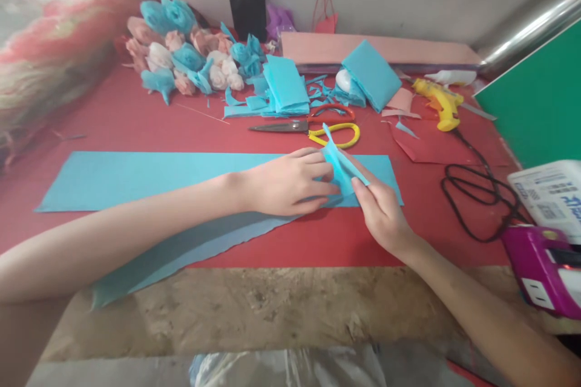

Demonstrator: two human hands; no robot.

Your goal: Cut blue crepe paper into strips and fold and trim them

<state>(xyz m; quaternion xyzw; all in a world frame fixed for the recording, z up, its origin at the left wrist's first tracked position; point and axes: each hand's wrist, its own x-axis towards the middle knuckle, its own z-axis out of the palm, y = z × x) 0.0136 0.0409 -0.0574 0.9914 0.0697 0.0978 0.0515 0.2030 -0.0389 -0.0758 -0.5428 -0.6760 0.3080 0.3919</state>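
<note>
- Head view: the right hand pinches the folded blue paper between thumb and fingers, above the red tabletop.
- The left hand touches the folded paper's left side, fingers slightly curled and a little apart; its thumb is hidden, so I cannot tell whether it grips.
- A long blue strip lies flat beneath the hands; another blue strip slants below the left forearm.
- Scissors with one red and one yellow handle lie just beyond the hands.
- Behind them are a blue stack, a tilted blue pad and blue scraps.
- Paper flowers sit at the far left.
- A yellow glue gun lies at the right, near its looped black cord.
</note>
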